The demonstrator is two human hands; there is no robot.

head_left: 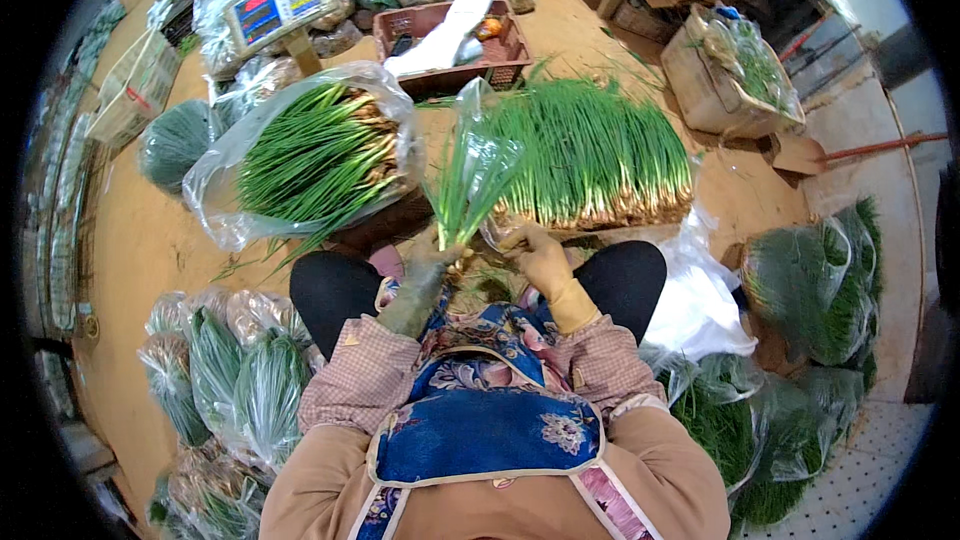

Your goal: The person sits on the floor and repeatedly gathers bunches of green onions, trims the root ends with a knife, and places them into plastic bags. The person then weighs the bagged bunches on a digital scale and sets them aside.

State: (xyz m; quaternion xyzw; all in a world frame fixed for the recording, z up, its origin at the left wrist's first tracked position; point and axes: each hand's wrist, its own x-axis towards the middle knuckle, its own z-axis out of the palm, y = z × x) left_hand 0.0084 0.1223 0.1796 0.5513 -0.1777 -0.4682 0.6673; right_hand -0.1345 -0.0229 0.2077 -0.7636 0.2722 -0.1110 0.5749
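Observation:
My left hand (425,268), in a greyish glove, is closed round the root end of a small bunch of spring onions (460,202), its green tops pointing away from me. Close beside it, my right hand (540,258), in a yellowish glove, pinches the edge of a clear plastic bag (497,162) that stands against the bunch. Just beyond my right hand lies a wide row of spring onions (600,155) with pale roots toward me. A big open plastic bag (215,202) at the left holds a heap of loose spring onions (310,145).
A brown crate (525,52) and a scale (283,8) with a display stand at the far side. Bagged greens lie on the left (270,395) and right (810,290). White plastic bags (700,300) rest by my right knee. A worn box (700,80) stands far right.

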